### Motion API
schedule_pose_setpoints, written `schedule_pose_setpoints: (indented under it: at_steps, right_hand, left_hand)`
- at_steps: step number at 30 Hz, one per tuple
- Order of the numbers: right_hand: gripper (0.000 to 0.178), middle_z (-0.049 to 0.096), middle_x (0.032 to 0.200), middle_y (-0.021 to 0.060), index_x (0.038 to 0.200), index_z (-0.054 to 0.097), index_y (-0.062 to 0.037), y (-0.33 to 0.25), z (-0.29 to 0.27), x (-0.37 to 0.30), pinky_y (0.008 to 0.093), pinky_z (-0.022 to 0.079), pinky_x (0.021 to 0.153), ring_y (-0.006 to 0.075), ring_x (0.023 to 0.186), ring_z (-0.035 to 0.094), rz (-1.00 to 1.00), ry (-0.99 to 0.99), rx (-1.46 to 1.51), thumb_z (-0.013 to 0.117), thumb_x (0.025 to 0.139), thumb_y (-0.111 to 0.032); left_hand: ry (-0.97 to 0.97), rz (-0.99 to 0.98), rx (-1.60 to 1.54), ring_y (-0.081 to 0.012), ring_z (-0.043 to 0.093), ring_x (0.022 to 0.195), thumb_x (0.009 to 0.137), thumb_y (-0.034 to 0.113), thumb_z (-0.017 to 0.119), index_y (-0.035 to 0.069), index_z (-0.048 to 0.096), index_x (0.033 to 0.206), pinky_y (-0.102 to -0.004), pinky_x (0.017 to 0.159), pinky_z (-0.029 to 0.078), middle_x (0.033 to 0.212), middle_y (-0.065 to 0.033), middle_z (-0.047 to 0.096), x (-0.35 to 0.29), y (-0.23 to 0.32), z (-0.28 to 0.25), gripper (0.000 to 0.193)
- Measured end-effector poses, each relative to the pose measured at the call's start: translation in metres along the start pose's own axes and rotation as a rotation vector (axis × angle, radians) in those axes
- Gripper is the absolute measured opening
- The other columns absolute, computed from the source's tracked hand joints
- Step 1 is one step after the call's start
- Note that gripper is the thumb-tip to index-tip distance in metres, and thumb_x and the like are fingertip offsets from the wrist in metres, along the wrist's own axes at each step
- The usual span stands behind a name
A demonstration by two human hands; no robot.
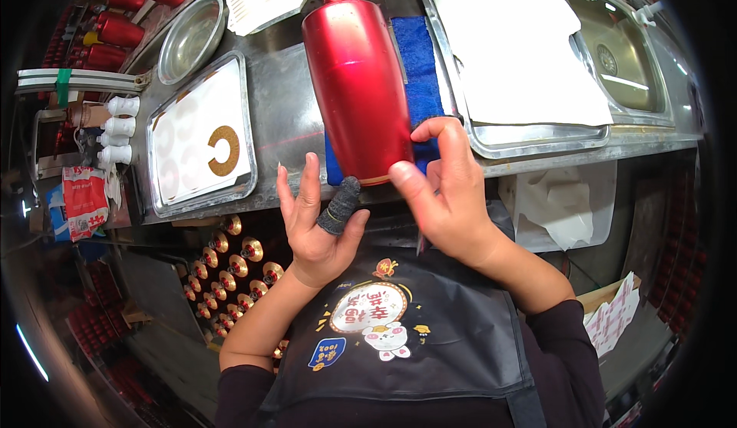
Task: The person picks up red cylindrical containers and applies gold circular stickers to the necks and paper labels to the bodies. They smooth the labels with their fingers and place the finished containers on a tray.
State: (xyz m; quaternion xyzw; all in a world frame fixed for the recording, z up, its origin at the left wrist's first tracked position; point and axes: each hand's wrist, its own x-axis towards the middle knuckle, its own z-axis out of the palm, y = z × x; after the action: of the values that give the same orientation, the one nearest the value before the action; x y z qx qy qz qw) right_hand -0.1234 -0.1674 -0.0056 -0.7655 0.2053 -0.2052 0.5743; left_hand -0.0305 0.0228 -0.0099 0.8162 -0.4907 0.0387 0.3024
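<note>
A glossy red metallic bottle (357, 82) lies on a folded blue cloth (421, 75), its narrow neck pointing away and its base toward me. My left hand (322, 224) is open at the base, fingers spread. A dark grey cloth sleeve (340, 207) covers its index finger, whose tip meets the base's edge. At the base's right corner, my right hand (453, 198) is closed, with thumb and bent index finger gripping the bottle. Below this palm a thin dark sliver shows, too small to name. A dark curved thing lies behind the index finger, partly hidden.
To the left, a metal tray (247, 136) holds white sheeting with a brown C-shaped piece (223, 152); a steel bowl (192, 38) stands behind it. White sheets (522, 52) cover another tray at right, before a sink (614, 52). Several gold-topped items (238, 267) stand below the table.
</note>
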Motion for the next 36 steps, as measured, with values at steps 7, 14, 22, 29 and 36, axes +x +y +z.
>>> schedule_pose_setpoints:
  at_steps: [7,14,22,29,36]
  right_hand:
    - [0.062,0.050,0.106,0.0178,0.119,0.044,0.0016,-0.007,0.009,-0.001,0.0421,0.049,0.074,0.0341,0.088,0.058,-0.044,0.042,-0.149,0.082,0.083,-0.031]
    - [0.051,0.050,0.107,0.0178,0.118,0.045,0.0023,-0.004,0.008,-0.002,0.0414,0.048,0.075,0.0348,0.088,0.057,-0.057,0.048,-0.106,0.077,0.086,-0.022]
    - [0.040,0.052,0.105,0.0176,0.119,0.047,-0.0014,-0.002,0.003,-0.003,0.0422,0.049,0.064,0.0322,0.075,0.059,0.006,0.000,-0.025,0.070,0.089,-0.015]
    - [0.030,0.054,0.109,0.0152,0.120,0.053,-0.0011,0.007,-0.005,-0.005,0.0347,0.049,0.068,0.0264,0.076,0.060,0.101,-0.049,0.159,0.061,0.090,-0.004]
    - [0.034,0.056,0.112,0.0051,0.124,0.056,0.0011,0.020,-0.019,-0.010,0.0212,0.045,0.068,0.0078,0.070,0.055,0.190,-0.045,0.477,0.053,0.091,0.006]
  left_hand:
    - [-0.013,0.069,0.030,-0.0409,0.058,0.129,0.078,0.010,0.081,0.001,0.074,0.113,-0.0704,0.113,0.021,0.153,-0.0334,0.042,0.002,-0.005,0.004,0.037]
    - [-0.041,0.112,0.070,-0.0442,0.055,0.132,0.075,0.010,0.082,0.005,0.075,0.110,-0.0704,0.112,0.022,0.153,-0.0336,0.042,0.008,-0.003,0.000,0.036]
    - [-0.094,0.139,0.177,-0.0464,0.054,0.132,0.071,0.012,0.084,0.009,0.076,0.109,-0.0700,0.112,0.025,0.151,-0.0328,0.044,0.022,0.008,-0.008,0.039]
    - [-0.100,0.230,0.244,-0.0457,0.049,0.138,0.076,0.009,0.081,0.014,0.077,0.113,-0.0666,0.114,0.022,0.156,-0.0288,0.040,0.042,0.016,-0.018,0.038]
    - [-0.192,0.188,0.299,-0.0479,0.036,0.146,0.072,0.015,0.081,0.020,0.079,0.105,-0.0674,0.118,0.011,0.152,-0.0199,0.050,0.054,0.035,-0.002,0.033]
